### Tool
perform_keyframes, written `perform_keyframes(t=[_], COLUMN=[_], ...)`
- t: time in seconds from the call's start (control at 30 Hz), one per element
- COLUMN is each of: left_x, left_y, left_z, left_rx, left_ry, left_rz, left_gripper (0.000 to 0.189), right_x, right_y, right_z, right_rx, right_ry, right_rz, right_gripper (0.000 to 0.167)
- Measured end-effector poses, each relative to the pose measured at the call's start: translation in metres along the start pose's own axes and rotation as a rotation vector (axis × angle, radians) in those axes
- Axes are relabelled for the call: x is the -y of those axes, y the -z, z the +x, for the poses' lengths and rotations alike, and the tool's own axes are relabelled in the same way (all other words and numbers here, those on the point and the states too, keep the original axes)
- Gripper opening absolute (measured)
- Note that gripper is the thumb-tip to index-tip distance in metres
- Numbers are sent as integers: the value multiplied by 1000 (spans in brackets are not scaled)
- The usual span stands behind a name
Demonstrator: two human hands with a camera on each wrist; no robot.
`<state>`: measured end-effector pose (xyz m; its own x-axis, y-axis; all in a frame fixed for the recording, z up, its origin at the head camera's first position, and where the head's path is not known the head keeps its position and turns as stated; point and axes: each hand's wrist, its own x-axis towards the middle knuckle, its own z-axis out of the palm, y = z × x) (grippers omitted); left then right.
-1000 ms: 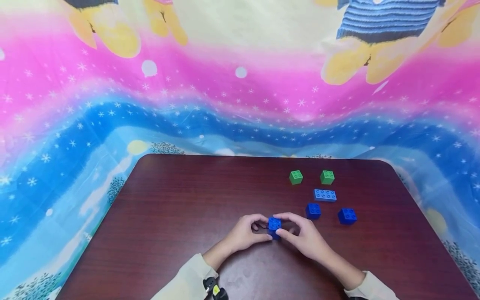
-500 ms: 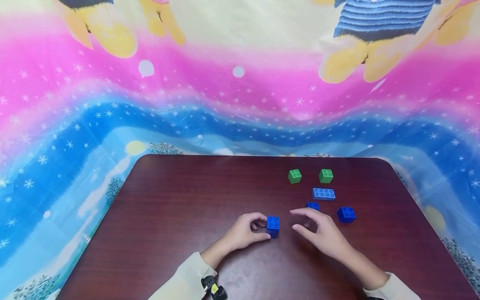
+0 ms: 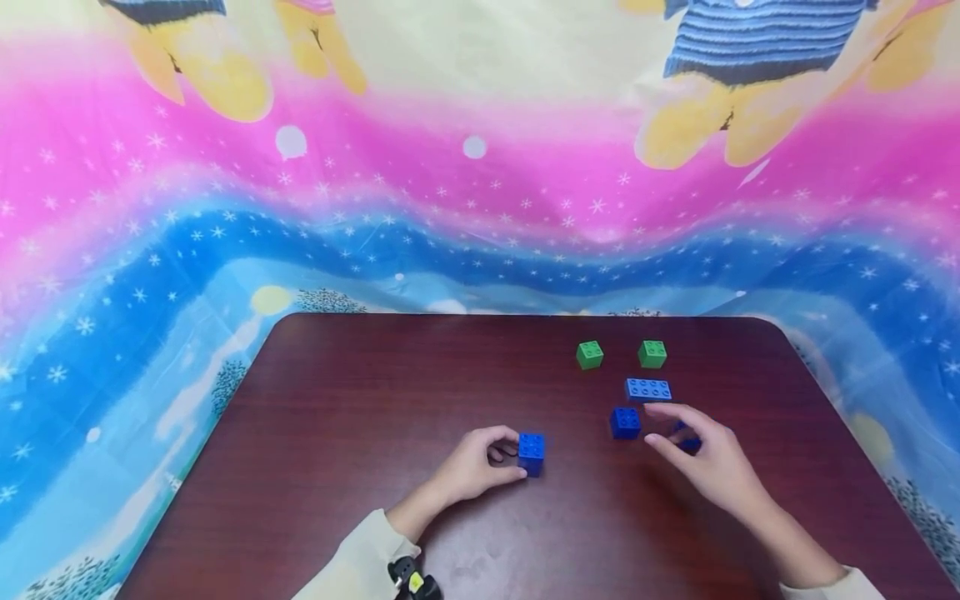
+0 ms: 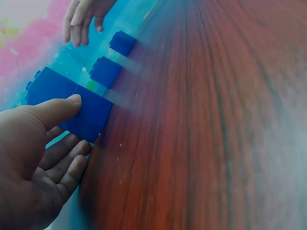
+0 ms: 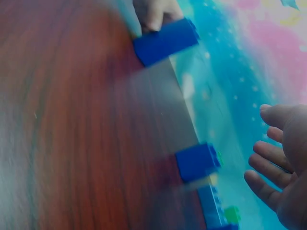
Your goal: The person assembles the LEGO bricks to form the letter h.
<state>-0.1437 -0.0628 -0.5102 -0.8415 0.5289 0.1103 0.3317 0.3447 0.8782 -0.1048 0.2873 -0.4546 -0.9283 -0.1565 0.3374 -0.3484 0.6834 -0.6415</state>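
Observation:
My left hand pinches a stack of two dark blue toy bricks between thumb and fingers. The stack stands upright on the table, studs up; the left wrist view shows the seam between the bricks. Farther right, my right hand hovers with fingers spread and nothing in its grasp. A single dark blue brick sits just left of its fingertips. Another dark blue brick is partly hidden behind that hand. In the right wrist view, the fingers are apart from the nearest brick.
Behind the blue bricks lies a longer light blue brick. Two green bricks stand farther back on the dark wooden table. A patterned cloth hangs along the table's back edge.
My right hand has let go of the stack and moved right toward the loose blue bricks. The left hand still holds the stack, which has shifted slightly left.

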Motion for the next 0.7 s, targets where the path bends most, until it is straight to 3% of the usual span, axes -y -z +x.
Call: perform_keyframes(t=[0.33,0.7], left_x=[5,13], left_y=[14,30], left_z=[-8,-14], left_rx=[-5,-47], left_ry=[20,17], left_rz=[-18,-29], left_gripper=[33,34], right_x=[-27,-64], right_y=[27,30], right_z=[-2,-8], right_rx=[-81,-85], right_ry=[-70,-149], right_rz=[-30,26], right_gripper=[44,46])
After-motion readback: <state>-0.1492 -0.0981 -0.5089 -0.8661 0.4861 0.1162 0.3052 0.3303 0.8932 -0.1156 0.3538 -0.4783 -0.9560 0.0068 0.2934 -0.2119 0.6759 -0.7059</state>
